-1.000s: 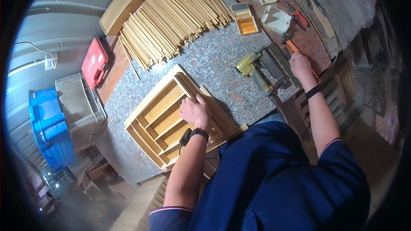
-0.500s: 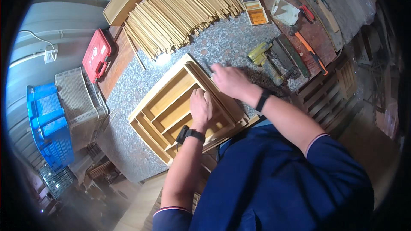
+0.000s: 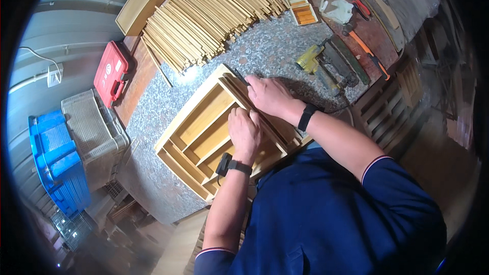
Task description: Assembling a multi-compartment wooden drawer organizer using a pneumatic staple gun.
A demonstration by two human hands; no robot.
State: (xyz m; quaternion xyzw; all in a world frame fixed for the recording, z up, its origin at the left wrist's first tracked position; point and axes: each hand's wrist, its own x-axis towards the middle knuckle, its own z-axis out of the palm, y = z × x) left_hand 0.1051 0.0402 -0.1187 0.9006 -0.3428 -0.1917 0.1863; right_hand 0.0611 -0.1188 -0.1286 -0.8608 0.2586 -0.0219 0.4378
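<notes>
A light wooden tray (image 3: 202, 117) with several long compartments lies at a slant on the speckled worktop in front of me. My left hand (image 3: 245, 131) reaches over it, its fingers curled closed on the inner wall near the right side. Just beyond, my right hand (image 3: 272, 95) is closed around a slim dark tool (image 3: 238, 77), whose tip rests along the tray's upper right edge. Too little of this tool shows to tell its kind. Loose wooden strips (image 3: 270, 128) run along that same side, partly under my right wrist.
A wide row of thin wooden sticks (image 3: 209, 18) covers the back. To the right lie a yellow nail gun (image 3: 308, 61), an orange-handled hammer (image 3: 365, 48) and a small open box (image 3: 303, 14). A red case (image 3: 111, 71), a blue crate (image 3: 58, 155) and a pale crate (image 3: 90, 122) stand left.
The dark tool and my right hand have shifted slightly left, bringing the tool against the tray's edge. My left hand has moved a little to the right along the inner wall.
</notes>
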